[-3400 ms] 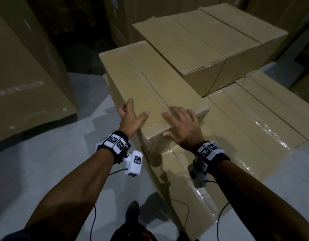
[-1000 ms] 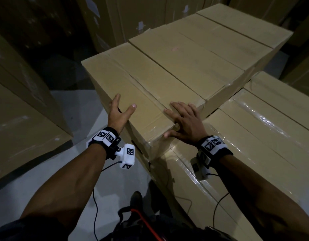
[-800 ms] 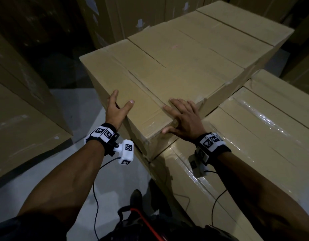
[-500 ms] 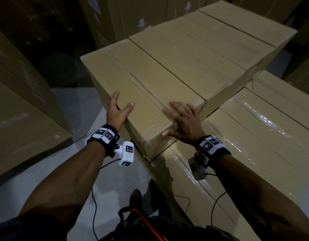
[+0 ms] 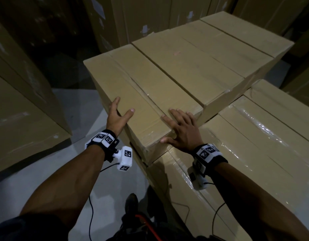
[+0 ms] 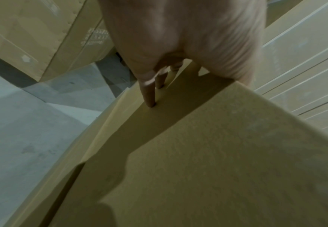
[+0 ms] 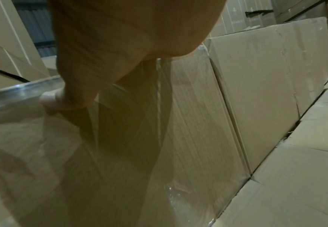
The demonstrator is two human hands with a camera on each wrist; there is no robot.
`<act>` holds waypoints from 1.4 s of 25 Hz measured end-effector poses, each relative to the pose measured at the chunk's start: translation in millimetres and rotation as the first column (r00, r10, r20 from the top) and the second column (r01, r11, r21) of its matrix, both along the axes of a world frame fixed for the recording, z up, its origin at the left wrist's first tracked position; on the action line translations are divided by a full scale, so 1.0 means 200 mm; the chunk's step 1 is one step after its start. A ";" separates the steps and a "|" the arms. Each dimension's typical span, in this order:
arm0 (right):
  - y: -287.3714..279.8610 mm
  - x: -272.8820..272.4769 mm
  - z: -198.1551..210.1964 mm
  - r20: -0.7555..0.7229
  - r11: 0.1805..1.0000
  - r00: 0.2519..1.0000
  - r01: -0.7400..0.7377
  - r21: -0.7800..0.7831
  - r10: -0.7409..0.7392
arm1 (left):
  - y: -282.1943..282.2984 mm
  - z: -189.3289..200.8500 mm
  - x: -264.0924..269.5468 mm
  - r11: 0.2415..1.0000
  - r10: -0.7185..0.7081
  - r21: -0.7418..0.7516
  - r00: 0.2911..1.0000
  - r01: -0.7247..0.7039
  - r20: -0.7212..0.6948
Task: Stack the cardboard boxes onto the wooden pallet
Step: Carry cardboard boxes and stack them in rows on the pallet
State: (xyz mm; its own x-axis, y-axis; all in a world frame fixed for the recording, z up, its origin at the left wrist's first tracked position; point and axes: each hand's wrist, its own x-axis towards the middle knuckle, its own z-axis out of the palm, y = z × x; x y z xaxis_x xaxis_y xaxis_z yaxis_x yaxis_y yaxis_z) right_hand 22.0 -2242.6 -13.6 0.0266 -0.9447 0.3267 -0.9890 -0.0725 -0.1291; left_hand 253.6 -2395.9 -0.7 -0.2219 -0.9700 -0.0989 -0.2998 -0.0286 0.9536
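Note:
A long cardboard box [image 5: 132,87] lies on the upper layer, flush against a second box [image 5: 193,63], with a third [image 5: 240,35] beyond. My left hand [image 5: 117,117] has its thumb on the top and straight fingers [image 6: 148,95] pressed on the left side face [image 6: 217,153]. My right hand [image 5: 182,131] lies flat on the top at the near right corner, its thumb [image 7: 50,98] on the taped near edge. Both hands are open. Lower-layer boxes [image 5: 254,145] with shiny tape carry the stack. No pallet is in view.
Tall stacks of cartons stand at the left [image 5: 20,110] and behind [image 5: 150,14]. Grey concrete floor [image 5: 63,171] runs along the left of the stack. My shoe [image 5: 131,202] and wrist camera cables are just below the hands.
Since the earliest frame the box has slid back and squared up flush against its neighbour. Over the last second the hands and the box have hardly moved.

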 end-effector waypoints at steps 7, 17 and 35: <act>0.00 -0.01 0.00 0.021 1.000 1.000 0.009 0.022 -0.009 | -0.01 -0.02 -0.01 1.000 0.014 -0.010 1.000 -0.014 -0.011; 0.02 0.02 0.12 -0.031 0.972 0.999 0.027 0.233 -0.020 | -0.02 0.04 0.01 0.998 -0.056 -0.028 0.985 0.061 0.160; 0.14 1.10 0.10 0.031 0.972 0.972 0.235 -0.023 -0.234 | 0.28 0.02 1.10 0.739 -0.166 -0.187 0.444 0.648 0.881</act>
